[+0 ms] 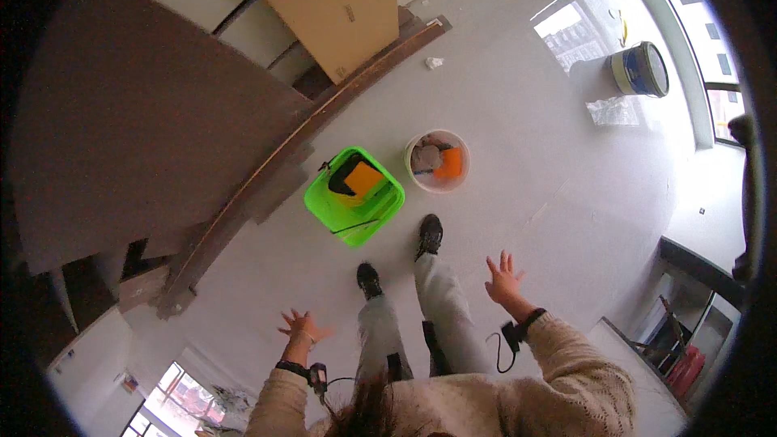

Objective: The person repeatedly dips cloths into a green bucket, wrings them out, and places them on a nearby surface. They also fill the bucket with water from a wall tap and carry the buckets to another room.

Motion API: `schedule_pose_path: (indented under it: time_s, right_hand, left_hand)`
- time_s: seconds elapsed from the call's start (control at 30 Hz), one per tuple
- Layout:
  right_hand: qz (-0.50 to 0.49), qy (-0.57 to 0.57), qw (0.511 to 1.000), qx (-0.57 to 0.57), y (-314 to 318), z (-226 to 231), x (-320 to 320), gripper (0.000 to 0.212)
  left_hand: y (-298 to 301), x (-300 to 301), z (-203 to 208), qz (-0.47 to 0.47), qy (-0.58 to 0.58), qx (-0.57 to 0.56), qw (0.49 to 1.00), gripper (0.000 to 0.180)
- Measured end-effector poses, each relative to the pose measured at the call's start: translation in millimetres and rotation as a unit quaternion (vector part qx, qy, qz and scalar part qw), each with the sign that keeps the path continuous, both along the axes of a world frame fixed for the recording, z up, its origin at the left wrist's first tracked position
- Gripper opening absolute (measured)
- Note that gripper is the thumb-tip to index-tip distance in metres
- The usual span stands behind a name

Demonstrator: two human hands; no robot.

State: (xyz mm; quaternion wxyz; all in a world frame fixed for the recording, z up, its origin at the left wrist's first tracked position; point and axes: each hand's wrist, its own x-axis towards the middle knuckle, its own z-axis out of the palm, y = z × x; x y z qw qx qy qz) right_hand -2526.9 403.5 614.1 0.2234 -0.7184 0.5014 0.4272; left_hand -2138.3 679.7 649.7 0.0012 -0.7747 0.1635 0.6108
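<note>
Both of my hands are held out in the air, one on each side of my legs. My left hand point(303, 328) has its fingers spread and holds nothing. The fingers of my right hand point(505, 278) are also apart, with nothing in them. On the floor past my shoes stands a bright green basin point(320, 209), with an orange-yellow and black item point(362, 180) and a thin dark stick inside. Close to its right is a white bucket point(438, 136) holding a greyish cloth-like lump point(426, 159) and an orange piece point(450, 163). Neither hand touches these containers.
A large brown panel point(154, 113) and a cardboard sheet point(332, 12) lie at the left, bordered by a long dark strip point(267, 166). A lidded blue-and-white pail point(639, 70) stands far right near the window. Red equipment point(686, 371) sits lower right.
</note>
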Motion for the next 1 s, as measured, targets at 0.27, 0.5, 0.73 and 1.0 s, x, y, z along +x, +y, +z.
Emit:
schedule_pose_path:
  time_s: [0.27,0.5,0.73,1.0]
  right_hand:
    - [-0.581,0.011,0.784,0.217,213,113,-121,0.113]
    - [-0.58,-0.114,0.787,0.178,312,142,-92,0.105]
    - [-0.584,-0.191,0.783,0.097,305,153,-91,0.098]
    - [-0.6,-0.25,0.758,0.052,298,158,-88,0.089]
  left_hand:
    - [139,-4,67,0.316,0.066,0.013,0.946,0.095]
    - [100,10,109,0.232,0.101,-0.158,0.955,0.091]
    - [36,28,166,0.131,0.133,-0.246,0.951,0.087]
    - [-9,24,214,0.046,0.153,-0.286,0.945,0.082]
